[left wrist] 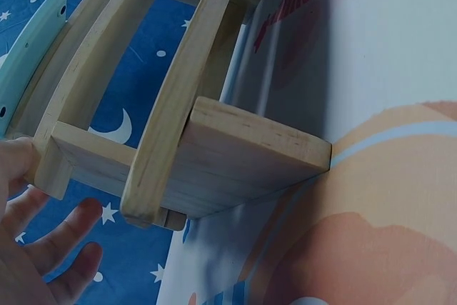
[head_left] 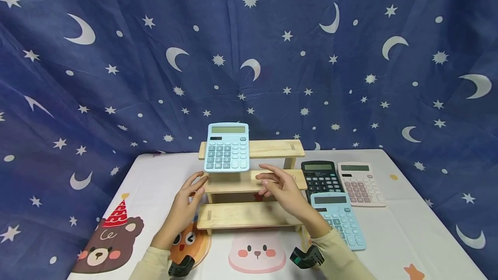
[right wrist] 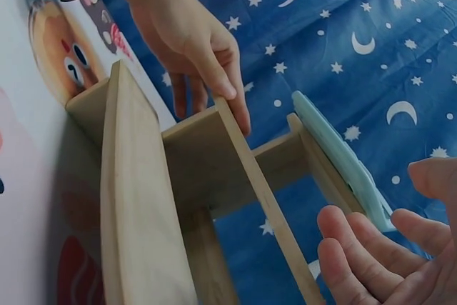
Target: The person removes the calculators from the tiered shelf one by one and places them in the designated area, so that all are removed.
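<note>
A wooden three-step display stand [head_left: 249, 215] stands at the middle of the table. On its top step, toward the left, a light blue calculator [head_left: 227, 147] leans with its keys facing me. My left hand [head_left: 183, 206] is at the left end of the middle step; in the right wrist view, its thumb [right wrist: 223, 87] and forefinger pinch that step's end. My right hand [head_left: 285, 191] hovers before the middle step on the right with loosely bent, spread fingers and nothing in them. The right wrist view shows its fingers [right wrist: 364, 251] apart from the calculator.
Right of the stand lie a black calculator [head_left: 319, 167], a pink-and-white calculator [head_left: 362, 185] and another light blue calculator [head_left: 344, 224], which overlaps the black one. A white tablecloth [head_left: 408, 219] with cartoon animals covers the table. Behind hangs a blue curtain [head_left: 272, 111] with moons and stars.
</note>
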`<state>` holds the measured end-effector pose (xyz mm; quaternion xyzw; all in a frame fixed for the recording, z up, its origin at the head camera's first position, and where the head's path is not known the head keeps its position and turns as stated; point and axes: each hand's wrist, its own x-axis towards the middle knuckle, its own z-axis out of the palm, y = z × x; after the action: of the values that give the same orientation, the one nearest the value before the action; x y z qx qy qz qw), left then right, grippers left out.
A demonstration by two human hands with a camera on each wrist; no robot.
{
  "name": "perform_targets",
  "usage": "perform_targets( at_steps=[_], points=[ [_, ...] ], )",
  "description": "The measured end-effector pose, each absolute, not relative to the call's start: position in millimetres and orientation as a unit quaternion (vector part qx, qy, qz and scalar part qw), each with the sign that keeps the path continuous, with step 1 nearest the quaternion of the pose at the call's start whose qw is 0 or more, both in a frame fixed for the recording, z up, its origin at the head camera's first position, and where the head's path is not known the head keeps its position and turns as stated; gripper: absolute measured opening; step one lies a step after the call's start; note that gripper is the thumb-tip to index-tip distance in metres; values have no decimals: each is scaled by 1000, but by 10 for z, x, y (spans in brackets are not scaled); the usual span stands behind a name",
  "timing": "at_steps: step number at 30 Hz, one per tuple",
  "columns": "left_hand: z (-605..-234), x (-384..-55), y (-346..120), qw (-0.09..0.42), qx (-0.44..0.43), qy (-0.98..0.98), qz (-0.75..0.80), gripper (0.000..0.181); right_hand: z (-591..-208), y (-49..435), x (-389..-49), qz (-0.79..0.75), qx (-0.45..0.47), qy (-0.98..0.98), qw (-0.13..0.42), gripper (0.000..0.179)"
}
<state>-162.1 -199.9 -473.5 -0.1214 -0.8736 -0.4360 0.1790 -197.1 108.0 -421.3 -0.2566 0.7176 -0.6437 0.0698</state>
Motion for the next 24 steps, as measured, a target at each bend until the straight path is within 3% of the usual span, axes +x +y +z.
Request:
perform_targets(
  at_steps=[24],
  points=[
    [-4740, -1632, -2003, 175, -121, -873, -438, 38, -4052, 664, -2171, -676, -233, 692, 101, 61]
  ],
)
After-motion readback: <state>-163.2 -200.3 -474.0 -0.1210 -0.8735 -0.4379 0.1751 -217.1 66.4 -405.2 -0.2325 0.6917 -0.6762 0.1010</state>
